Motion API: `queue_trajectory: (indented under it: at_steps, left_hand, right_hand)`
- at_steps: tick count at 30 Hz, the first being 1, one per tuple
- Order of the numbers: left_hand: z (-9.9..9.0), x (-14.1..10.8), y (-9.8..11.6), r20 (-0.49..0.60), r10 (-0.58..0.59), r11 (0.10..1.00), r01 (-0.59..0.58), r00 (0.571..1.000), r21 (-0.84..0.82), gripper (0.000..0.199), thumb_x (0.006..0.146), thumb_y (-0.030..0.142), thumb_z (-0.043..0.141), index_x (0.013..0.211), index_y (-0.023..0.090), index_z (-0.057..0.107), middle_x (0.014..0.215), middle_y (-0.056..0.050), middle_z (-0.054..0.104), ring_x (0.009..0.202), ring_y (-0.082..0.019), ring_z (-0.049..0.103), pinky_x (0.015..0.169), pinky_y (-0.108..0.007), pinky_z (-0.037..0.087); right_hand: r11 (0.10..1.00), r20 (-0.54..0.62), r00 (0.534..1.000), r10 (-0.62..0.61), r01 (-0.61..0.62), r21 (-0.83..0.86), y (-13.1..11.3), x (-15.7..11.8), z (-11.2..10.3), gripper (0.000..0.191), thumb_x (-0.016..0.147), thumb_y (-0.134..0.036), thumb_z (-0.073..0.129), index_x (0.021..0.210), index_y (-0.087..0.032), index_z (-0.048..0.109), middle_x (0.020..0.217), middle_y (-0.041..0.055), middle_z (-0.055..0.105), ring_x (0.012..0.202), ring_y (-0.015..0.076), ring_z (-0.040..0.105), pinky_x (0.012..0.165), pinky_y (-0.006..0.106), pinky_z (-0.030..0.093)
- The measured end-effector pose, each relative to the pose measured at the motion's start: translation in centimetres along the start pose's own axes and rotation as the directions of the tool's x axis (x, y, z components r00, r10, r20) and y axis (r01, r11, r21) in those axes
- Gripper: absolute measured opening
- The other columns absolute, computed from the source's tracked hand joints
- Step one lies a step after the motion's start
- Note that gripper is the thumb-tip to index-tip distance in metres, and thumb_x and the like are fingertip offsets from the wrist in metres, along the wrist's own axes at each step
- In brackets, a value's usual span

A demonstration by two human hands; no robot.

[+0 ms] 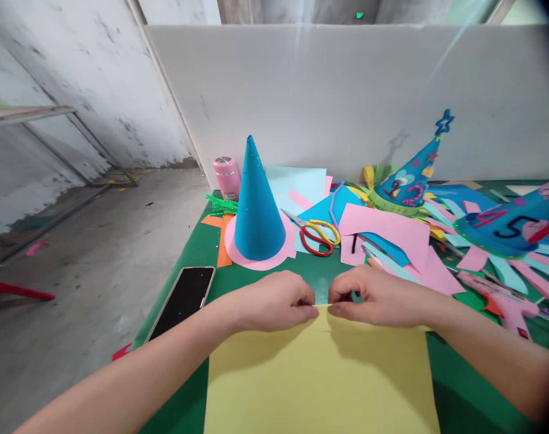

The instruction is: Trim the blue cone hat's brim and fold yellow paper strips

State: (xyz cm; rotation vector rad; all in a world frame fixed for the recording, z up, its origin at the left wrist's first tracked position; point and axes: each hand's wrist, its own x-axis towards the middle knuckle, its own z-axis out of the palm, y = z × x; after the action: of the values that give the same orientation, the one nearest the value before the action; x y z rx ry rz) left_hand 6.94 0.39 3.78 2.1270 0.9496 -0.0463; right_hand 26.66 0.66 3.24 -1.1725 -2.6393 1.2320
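A large yellow paper sheet (322, 380) lies on the green table in front of me. My left hand (278, 301) pinches its far edge left of the middle. Close beside it, my right hand (373, 295) pinches the same edge just to the right, a small gap between the two. Beyond my left hand a plain blue paper cone (258, 217) stands upright on a pink paper disc (281, 253). Scissors (317, 237) with red and yellow handles lie right of the cone.
A phone (184, 301) lies by the left table edge. Behind are a pink bottle (228, 179) and green pipe cleaners (222, 205). To the right are pink paper (382, 226), two decorated hats (407, 181) (513, 223) and a pink glue gun (500, 295).
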Motion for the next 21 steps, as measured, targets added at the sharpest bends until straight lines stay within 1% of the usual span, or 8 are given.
queue_trajectory:
  at_steps: [3,6,8,10,14,17,21]
  left_hand:
    - [-0.2,0.3,-0.9,0.053,0.025,0.998,-0.022,0.998,-0.063,0.028,0.081,0.031,0.039,0.055,0.018,0.034,0.052,0.005,0.027,0.046,-0.007,0.026,0.043,-0.023,0.021]
    - [-0.7,-0.3,-1.6,0.100,0.026,0.994,-0.014,0.995,-0.111,0.030,0.083,0.035,0.037,0.058,0.018,0.035,0.054,0.005,0.028,0.048,-0.007,0.027,0.044,-0.022,0.022]
    - [-1.1,-1.0,-2.1,0.118,0.008,0.990,0.009,0.993,-0.141,0.032,0.084,0.039,0.036,0.058,0.018,0.034,0.056,0.005,0.028,0.050,-0.007,0.027,0.045,-0.022,0.023]
    - [-1.5,-1.8,-2.8,0.140,-0.027,0.983,0.052,0.990,-0.178,0.034,0.084,0.041,0.037,0.058,0.018,0.034,0.057,0.005,0.028,0.052,-0.008,0.028,0.047,-0.022,0.023]
    - [-2.1,-3.5,-4.8,0.192,-0.097,0.959,0.143,0.976,-0.243,0.036,0.083,0.044,0.040,0.059,0.018,0.038,0.058,0.004,0.028,0.053,-0.008,0.026,0.048,-0.023,0.021]
    - [-2.3,-4.5,-6.0,0.211,-0.115,0.937,0.177,0.971,-0.302,0.033,0.081,0.040,0.044,0.059,0.018,0.036,0.058,0.005,0.026,0.052,-0.008,0.024,0.047,-0.023,0.019]
    - [-2.2,-4.9,-6.3,0.202,-0.119,0.930,0.181,0.972,-0.321,0.033,0.082,0.038,0.045,0.059,0.018,0.034,0.058,0.005,0.024,0.053,-0.008,0.024,0.047,-0.023,0.019]
  right_hand:
    - [0.995,-0.042,0.997,-0.062,0.059,-0.082,-0.8,0.6,0.0,0.022,0.085,-0.032,0.041,0.074,-0.020,0.055,0.065,-0.0024,0.053,0.059,0.0101,0.047,0.053,0.023,0.030]
    - [0.982,-0.084,0.990,-0.115,0.101,-0.161,-1.1,1.1,0.1,0.026,0.085,-0.035,0.041,0.066,-0.019,0.049,0.059,-0.0042,0.048,0.057,0.0087,0.045,0.052,0.022,0.027]
    - [0.975,-0.093,0.988,-0.126,0.106,-0.194,-1.0,0.9,0.0,0.028,0.085,-0.035,0.041,0.063,-0.019,0.046,0.059,-0.0045,0.046,0.056,0.0080,0.043,0.051,0.022,0.025]
    - [0.974,-0.099,0.988,-0.117,0.094,-0.207,-0.6,0.4,-0.4,0.027,0.085,-0.033,0.041,0.064,-0.019,0.047,0.060,-0.0044,0.047,0.057,0.0078,0.043,0.052,0.022,0.025]
    - [0.984,-0.117,0.991,-0.066,0.046,-0.172,0.9,-1.5,-1.4,0.026,0.085,-0.032,0.041,0.065,-0.019,0.049,0.059,-0.0044,0.046,0.055,0.0080,0.041,0.054,0.023,0.028]
    - [0.993,-0.141,0.990,-0.022,0.006,-0.115,1.9,-2.6,-1.9,0.027,0.086,-0.033,0.041,0.066,-0.018,0.051,0.058,-0.0041,0.042,0.054,0.0090,0.038,0.059,0.024,0.031]
    - [0.999,-0.144,0.990,0.010,-0.016,-0.043,2.1,-3.0,-1.9,0.028,0.086,-0.036,0.040,0.068,-0.018,0.053,0.060,-0.0035,0.042,0.055,0.0094,0.038,0.061,0.025,0.034]
